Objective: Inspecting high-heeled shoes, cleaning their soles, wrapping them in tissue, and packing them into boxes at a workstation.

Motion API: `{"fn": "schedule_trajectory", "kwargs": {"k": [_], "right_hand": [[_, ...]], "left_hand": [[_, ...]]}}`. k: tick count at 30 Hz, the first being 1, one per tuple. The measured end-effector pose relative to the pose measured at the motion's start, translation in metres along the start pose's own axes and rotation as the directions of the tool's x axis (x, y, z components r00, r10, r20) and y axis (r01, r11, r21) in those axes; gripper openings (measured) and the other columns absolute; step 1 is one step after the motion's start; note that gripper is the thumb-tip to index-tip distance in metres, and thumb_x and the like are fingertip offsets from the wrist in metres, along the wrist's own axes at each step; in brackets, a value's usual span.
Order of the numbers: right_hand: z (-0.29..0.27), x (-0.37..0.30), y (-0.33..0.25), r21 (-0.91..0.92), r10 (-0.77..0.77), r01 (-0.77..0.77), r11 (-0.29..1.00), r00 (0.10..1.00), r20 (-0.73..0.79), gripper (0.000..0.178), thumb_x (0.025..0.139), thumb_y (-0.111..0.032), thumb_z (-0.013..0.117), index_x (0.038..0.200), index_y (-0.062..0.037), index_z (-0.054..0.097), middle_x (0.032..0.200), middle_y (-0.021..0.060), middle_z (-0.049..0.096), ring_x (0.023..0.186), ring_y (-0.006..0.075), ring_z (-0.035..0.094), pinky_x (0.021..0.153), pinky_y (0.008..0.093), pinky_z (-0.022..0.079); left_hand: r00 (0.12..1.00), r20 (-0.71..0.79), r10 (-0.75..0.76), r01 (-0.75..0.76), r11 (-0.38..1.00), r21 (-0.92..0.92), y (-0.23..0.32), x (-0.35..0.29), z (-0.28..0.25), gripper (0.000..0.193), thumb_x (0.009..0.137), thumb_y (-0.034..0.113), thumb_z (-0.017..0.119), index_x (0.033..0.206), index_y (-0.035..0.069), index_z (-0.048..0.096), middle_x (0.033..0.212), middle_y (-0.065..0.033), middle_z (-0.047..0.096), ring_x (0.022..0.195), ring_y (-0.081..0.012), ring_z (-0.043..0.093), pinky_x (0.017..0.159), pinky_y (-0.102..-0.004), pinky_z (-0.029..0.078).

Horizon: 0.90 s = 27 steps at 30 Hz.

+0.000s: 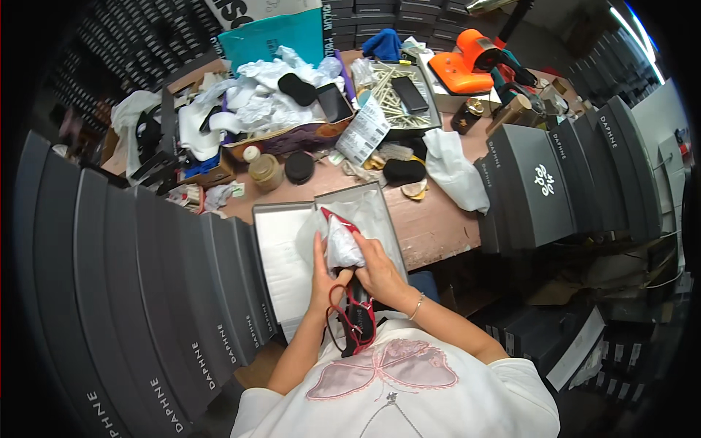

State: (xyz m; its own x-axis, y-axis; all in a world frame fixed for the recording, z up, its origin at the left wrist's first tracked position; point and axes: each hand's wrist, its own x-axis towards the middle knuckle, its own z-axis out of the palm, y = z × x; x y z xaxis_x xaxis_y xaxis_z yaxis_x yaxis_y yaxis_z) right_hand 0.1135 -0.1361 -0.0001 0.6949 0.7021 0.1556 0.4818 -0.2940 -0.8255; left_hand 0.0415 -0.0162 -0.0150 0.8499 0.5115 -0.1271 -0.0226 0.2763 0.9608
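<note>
Over an open grey shoebox lined with white tissue paper, a red pointed shoe with thin straps is held between my two hands. Its toe points away from me, and its dark insole and heel end lie close to my shirt. A wad of white paper sits in the toe part. My left hand grips the shoe's left side. From the right, my right hand presses its fingers at the wad and the shoe's edge. Fingertips of both hands are partly hidden. The white-lined lid lies left of the box.
Tall stacks of grey shoeboxes flank me, left and right. A jar, a round black tin and a white bag stand beyond the box. Farther back are a tray of sticks and an orange machine.
</note>
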Motion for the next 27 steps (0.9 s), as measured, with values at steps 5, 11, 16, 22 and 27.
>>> {"fn": "schedule_trajectory", "kwargs": {"k": [5, 11, 16, 22, 27], "right_hand": [[-0.001, 0.024, -0.005, 0.192, -0.022, -0.011, 0.981, 0.985, 0.169, 0.070, 0.081, -0.010, 0.063, 0.141, -0.0006, 0.029, 0.118, 0.0235, 0.046, 0.101, 0.0404, 0.054, 0.085, 0.0409, 0.047], [-0.043, 0.132, 0.048, 0.098, -0.066, 0.042, 0.994, 0.965, 0.253, 0.062, 0.085, -0.019, 0.066, 0.138, -0.0055, 0.038, 0.109, 0.0179, 0.056, 0.087, 0.0275, 0.061, 0.076, 0.0353, 0.049], [-0.071, 0.301, 0.106, -0.012, -0.108, 0.107, 0.994, 0.991, -0.082, 0.036, 0.084, -0.013, 0.064, 0.117, -0.0007, 0.058, 0.093, 0.0162, 0.065, 0.083, 0.0272, 0.064, 0.072, 0.0358, 0.050], [-0.050, 0.471, 0.153, -0.431, -0.112, 0.055, 0.901, 0.988, -0.108, 0.050, 0.080, -0.019, 0.065, 0.124, 0.0009, 0.051, 0.099, 0.0234, 0.065, 0.097, 0.0408, 0.061, 0.085, 0.0483, 0.047], [-0.007, 0.496, 0.131, -0.560, 0.099, -0.096, 0.823, 0.995, -0.026, 0.032, 0.080, -0.024, 0.065, 0.106, -0.0059, 0.061, 0.106, 0.0193, 0.064, 0.099, 0.0376, 0.059, 0.082, 0.0496, 0.045]], "left_hand": [[0.977, -0.204, 0.068, -0.044, 0.992, 0.122, -0.010, 0.020, -0.014, 0.067, 0.078, -0.015, 0.050, 0.141, 0.005, 0.039, 0.124, -0.0089, 0.057, 0.111, -0.0162, 0.055, 0.094, -0.0274, 0.045], [0.992, 0.013, 0.125, -0.084, 0.575, 0.814, 0.010, 0.052, -0.090, 0.063, 0.078, -0.004, 0.058, 0.138, 0.003, 0.041, 0.130, -0.0266, 0.048, 0.120, -0.0413, 0.048, 0.103, -0.0412, 0.038], [0.993, 0.110, -0.032, -0.087, 0.417, 0.905, -0.023, 0.048, -0.109, 0.055, 0.080, 0.012, 0.067, 0.130, 0.001, 0.048, 0.135, -0.0287, 0.042, 0.125, -0.0452, 0.040, 0.106, -0.0458, 0.033], [0.989, -0.111, 0.101, 0.036, 0.557, 0.830, -0.022, 0.047, -0.094, 0.044, 0.082, 0.010, 0.066, 0.123, -0.001, 0.054, 0.123, -0.0235, 0.053, 0.116, -0.0401, 0.050, 0.099, -0.0434, 0.040], [0.960, -0.245, 0.139, 0.085, 0.688, 0.721, -0.005, 0.049, -0.082, 0.032, 0.083, 0.006, 0.063, 0.114, -0.002, 0.060, 0.114, -0.0203, 0.060, 0.104, -0.0352, 0.059, 0.090, -0.0382, 0.047]]}}
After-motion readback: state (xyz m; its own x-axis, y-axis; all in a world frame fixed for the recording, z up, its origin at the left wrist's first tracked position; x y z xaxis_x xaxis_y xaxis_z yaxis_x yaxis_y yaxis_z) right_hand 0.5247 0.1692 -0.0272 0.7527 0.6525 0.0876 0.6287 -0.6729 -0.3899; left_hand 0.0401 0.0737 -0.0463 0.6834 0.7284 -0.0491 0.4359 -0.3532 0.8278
